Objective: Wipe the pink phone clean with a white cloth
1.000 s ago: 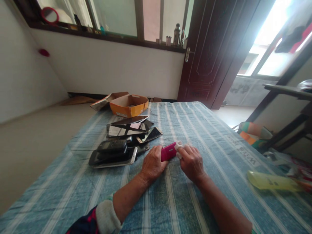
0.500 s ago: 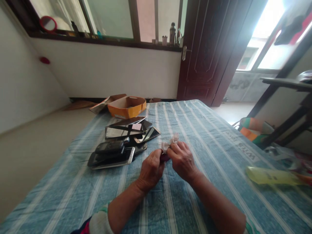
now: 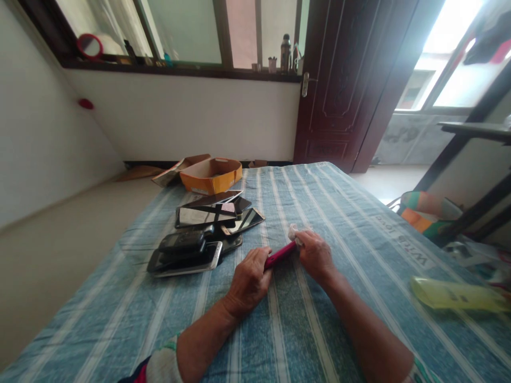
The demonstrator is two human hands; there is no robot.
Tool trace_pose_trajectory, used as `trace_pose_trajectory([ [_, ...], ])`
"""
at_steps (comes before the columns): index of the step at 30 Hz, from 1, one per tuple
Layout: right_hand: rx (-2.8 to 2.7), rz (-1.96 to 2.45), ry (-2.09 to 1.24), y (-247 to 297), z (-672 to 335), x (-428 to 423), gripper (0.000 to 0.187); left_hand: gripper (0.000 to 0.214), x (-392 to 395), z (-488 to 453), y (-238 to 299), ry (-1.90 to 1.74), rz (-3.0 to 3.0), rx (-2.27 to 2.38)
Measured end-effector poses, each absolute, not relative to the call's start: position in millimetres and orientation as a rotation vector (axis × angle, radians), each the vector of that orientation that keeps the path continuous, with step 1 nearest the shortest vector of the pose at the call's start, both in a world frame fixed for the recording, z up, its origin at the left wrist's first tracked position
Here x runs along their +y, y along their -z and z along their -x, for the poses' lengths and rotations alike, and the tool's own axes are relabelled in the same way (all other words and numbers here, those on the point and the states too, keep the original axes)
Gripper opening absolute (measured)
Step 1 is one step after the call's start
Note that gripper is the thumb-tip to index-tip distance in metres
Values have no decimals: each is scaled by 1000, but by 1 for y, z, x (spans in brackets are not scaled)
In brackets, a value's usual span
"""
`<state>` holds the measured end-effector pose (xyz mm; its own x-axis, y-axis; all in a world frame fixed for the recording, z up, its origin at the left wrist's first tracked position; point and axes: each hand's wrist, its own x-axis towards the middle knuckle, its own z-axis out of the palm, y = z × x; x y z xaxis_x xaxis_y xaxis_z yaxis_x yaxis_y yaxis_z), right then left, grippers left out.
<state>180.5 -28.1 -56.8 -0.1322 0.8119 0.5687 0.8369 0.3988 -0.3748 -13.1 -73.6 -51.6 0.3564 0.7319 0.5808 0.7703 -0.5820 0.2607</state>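
A slim magenta phone (image 3: pixel 280 255) is seen edge-on above the striped cloth, slanting up to the right. My left hand (image 3: pixel 250 276) is closed around its lower left end. At its other end, my right hand (image 3: pixel 317 255) is closed on a crumpled white tissue (image 3: pixel 293 232), which touches the phone. Most of the tissue is hidden by the fingers. Left of my hands lies a loose pile of phones, among them a black one (image 3: pixel 181 241) on top, a white-edged one (image 3: pixel 215 255) beneath it and a gold-edged one (image 3: pixel 244 221).
Behind the pile stands an open orange cardboard box (image 3: pixel 211 183). A blue striped cloth (image 3: pixel 359 298) covers the table. A yellow translucent packet (image 3: pixel 455 295) lies at the right, near a dark stand (image 3: pixel 475 130). A brown door (image 3: pixel 339 80) is at the back.
My right hand has moved right with the tissue, away from my left hand, and more of the magenta phone shows between them. The view has shifted slightly.
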Motion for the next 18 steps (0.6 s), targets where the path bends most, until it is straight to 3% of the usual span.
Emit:
trace_pose_trajectory([
  [18, -2011, 1426, 201, 69, -176, -27, 27, 25, -73, 16, 46, 1186, 2554, -1714],
])
